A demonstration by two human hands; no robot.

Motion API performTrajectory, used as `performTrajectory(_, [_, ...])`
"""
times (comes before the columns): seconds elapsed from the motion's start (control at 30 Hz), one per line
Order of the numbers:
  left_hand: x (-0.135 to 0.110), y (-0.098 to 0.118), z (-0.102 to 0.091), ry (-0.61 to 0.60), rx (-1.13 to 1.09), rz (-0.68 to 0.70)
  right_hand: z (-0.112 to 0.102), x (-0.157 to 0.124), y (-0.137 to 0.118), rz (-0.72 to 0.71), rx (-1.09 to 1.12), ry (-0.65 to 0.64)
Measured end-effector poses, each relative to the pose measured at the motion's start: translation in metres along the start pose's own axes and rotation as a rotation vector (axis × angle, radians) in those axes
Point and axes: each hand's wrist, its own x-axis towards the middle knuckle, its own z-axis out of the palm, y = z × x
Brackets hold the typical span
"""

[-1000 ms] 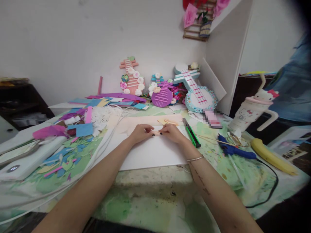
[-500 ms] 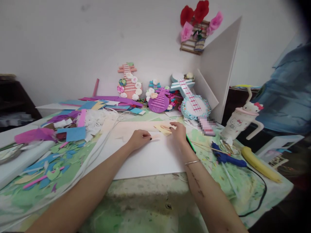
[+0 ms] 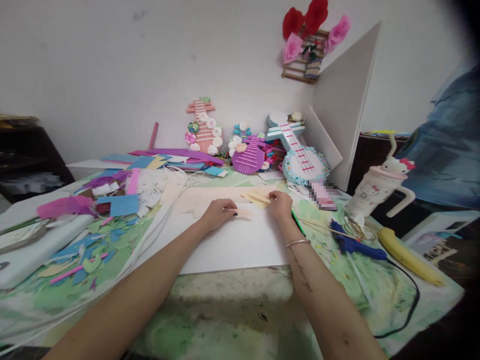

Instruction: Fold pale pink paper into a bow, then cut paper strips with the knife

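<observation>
My left hand (image 3: 220,214) is closed, its thumb and fingertips pinching a small pale peach paper piece (image 3: 244,215) low over the white board (image 3: 232,247). To its right, my right hand (image 3: 280,204) pinches the end of pale yellow paper (image 3: 255,198), which looks folded or layered. The yellow paper points left, toward my left hand. Behind both hands a wide peach paper sheet (image 3: 210,193) lies along the board's far side. Part of a bright green-edged object (image 3: 299,223) shows beside my right wrist.
Blue and green paper scraps (image 3: 88,255) and white cord (image 3: 140,232) lie left. At right are a blue glue gun (image 3: 356,246), a banana (image 3: 410,257) and a white tumbler (image 3: 375,192). Decorated model lutes (image 3: 247,159) lean along the wall.
The view has shifted slightly, so the scene sits further right. My right fingers have closed at the yellow paper's right end, and the paper has changed its angle. My left hand keeps its pinch.
</observation>
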Motion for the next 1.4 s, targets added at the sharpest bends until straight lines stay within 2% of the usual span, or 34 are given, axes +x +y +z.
performTrajectory(0.13, [0.001, -0.002, 0.001, 0.07, 0.034, 0.0, -0.005, -0.005, -0.009, -0.054, 0.128, -0.071])
performTrajectory(0.33, [0.001, -0.002, 0.0, 0.189, 0.075, 0.012, 0.002, -0.021, -0.034, -0.275, 0.338, -0.29])
performTrajectory(0.4, [0.0, -0.003, -0.001, 0.185, 0.09, 0.015, 0.004, -0.024, -0.038, -0.316, 0.383, -0.347])
performTrajectory(0.53, [0.002, -0.008, 0.001, 0.081, 0.106, -0.005, 0.006, -0.026, -0.038, -0.349, 0.43, -0.413])
performTrajectory(0.7, [0.002, -0.011, 0.004, 0.036, 0.131, -0.041, 0.004, -0.028, -0.04, -0.363, 0.422, -0.452])
performTrajectory(0.9, [0.002, -0.01, 0.006, 0.107, 0.169, -0.066, -0.001, -0.035, -0.047, -0.425, 0.354, -0.481])
performTrajectory(1.23, [0.003, -0.016, 0.001, 0.183, 0.116, -0.075, 0.003, -0.033, -0.046, -0.437, 0.274, -0.414])
performTrajectory(1.4, [0.002, -0.012, 0.0, 0.15, 0.061, -0.062, 0.005, -0.033, -0.044, -0.454, 0.27, -0.411])
